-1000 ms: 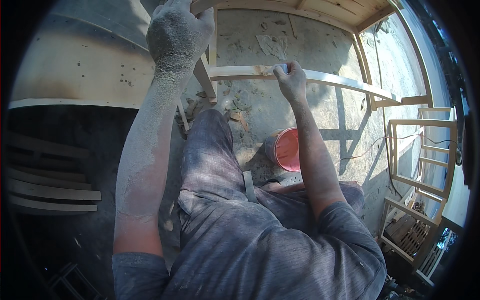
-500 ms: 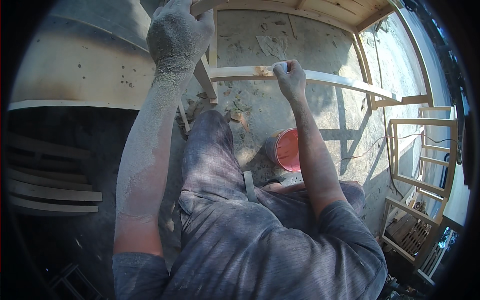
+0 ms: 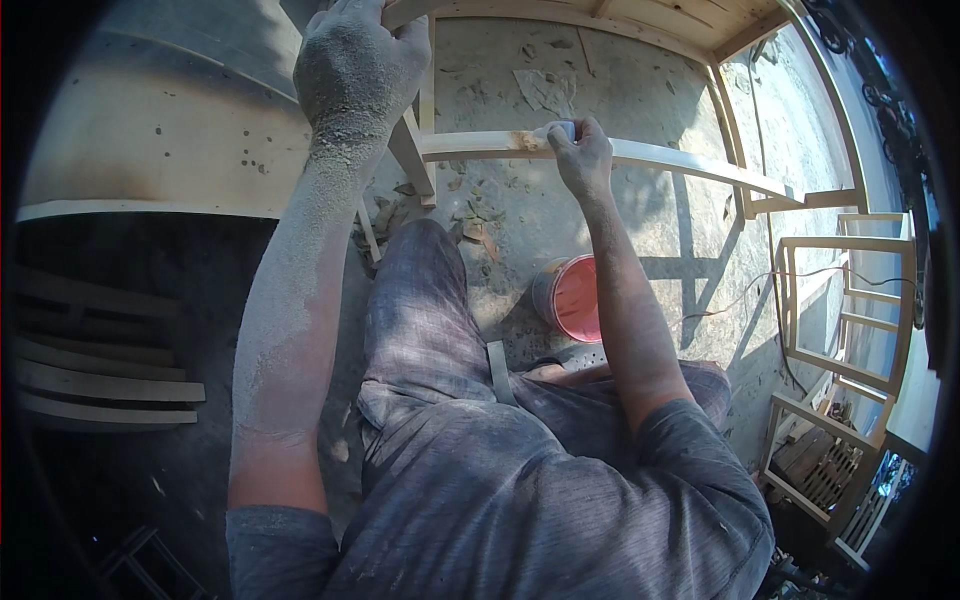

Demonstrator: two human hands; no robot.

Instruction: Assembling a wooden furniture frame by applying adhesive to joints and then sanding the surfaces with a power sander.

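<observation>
Your right hand was clenched in a pinch on a small pale blue pad, holding it against a pale wooden rail. The pad sat a little left of the rail's middle, and a brown patch showed on the wood just beside it, toward the rail's left end. The rail ran crosswise in front of you, above the concrete floor.

Your left hand, coated in dust that spread well up the forearm, reached out ahead of you and grasped a wooden bar that came out past your thumb; I could not see your fingertips. Below that hand, a slanting wooden leg came down near the rail's left end.

On your left was a broad wooden panel with dark spots on its face. Curved wooden slats lay in the shade, on your side of the panel's near edge. A bucket, red inside, stood on the floor, partly hidden by your right forearm. Dry leaves lay scattered between your left knee and the rail. Toward the floor's right edge stood light wooden frames, with a thin wire crossing them.
</observation>
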